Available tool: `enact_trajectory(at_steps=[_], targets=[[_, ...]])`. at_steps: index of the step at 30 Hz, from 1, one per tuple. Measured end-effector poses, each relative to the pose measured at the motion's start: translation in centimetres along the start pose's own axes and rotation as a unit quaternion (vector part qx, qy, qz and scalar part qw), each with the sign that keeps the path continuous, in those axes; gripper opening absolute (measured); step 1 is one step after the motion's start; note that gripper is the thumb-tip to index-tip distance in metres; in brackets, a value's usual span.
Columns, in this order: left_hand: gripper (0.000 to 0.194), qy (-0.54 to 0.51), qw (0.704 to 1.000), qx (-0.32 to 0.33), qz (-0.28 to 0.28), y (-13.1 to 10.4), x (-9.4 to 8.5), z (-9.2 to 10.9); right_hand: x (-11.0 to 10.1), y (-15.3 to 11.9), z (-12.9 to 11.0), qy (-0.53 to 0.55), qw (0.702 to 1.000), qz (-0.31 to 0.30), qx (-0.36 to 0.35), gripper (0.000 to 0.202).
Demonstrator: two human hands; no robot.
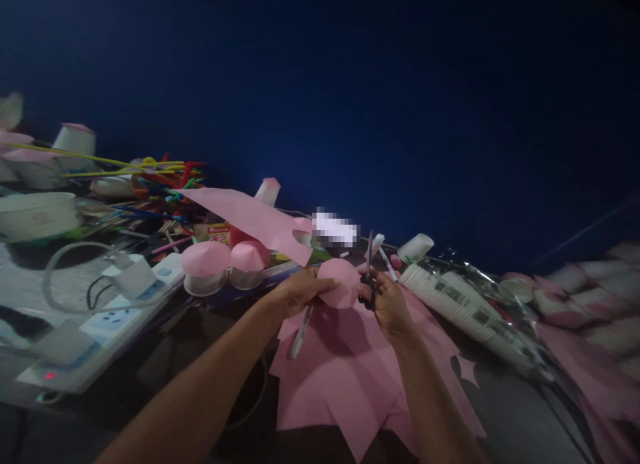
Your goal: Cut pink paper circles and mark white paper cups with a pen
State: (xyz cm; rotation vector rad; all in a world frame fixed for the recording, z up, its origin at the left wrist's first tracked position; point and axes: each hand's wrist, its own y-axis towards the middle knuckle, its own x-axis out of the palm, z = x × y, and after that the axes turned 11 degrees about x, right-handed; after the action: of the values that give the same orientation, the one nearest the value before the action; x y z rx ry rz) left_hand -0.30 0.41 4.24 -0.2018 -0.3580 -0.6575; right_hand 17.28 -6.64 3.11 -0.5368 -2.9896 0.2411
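My left hand [303, 289] is closed on a round pink paper disc [339, 284], with the thumb on top of it. A thin pale pen-like stick [300, 334] pokes out below that hand. My right hand [385, 301] is closed round the handles of dark scissors [369, 271], whose blades point up and away, just right of the disc. Beneath both hands lie overlapping pink paper sheets [350, 384] with pointed edges. A larger cut pink sheet [250, 214] lies beyond my left hand.
A white power strip [115, 324] with plugs lies left, near pink-topped cups [205, 267] and colourful pipe cleaners [175, 174]. Stacked paper cups [460, 311] in clear plastic stand right, with more pink-and-white cups [590, 291] beyond.
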Motion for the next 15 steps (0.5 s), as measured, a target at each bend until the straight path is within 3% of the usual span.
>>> enact_trajectory(at_steps=[4,8,11,15], targets=[[0.026,0.018,1.000,0.022,-0.007,0.4,-0.1,-0.4,0.0,0.2,0.2,0.009,1.000,0.005,-0.020,0.040],[0.023,-0.045,0.992,0.080,0.091,0.6,0.0,0.2,0.1,0.0,0.3,0.008,0.999,0.006,-0.042,0.037],[0.027,-0.082,0.980,0.076,0.167,0.8,-0.1,0.5,1.0,-0.8,0.2,-0.055,0.997,-0.029,-0.040,0.037],[0.030,-0.084,0.972,0.073,0.206,1.2,-0.3,0.0,2.7,-1.8,0.3,-0.121,0.990,-0.055,-0.043,0.038]])
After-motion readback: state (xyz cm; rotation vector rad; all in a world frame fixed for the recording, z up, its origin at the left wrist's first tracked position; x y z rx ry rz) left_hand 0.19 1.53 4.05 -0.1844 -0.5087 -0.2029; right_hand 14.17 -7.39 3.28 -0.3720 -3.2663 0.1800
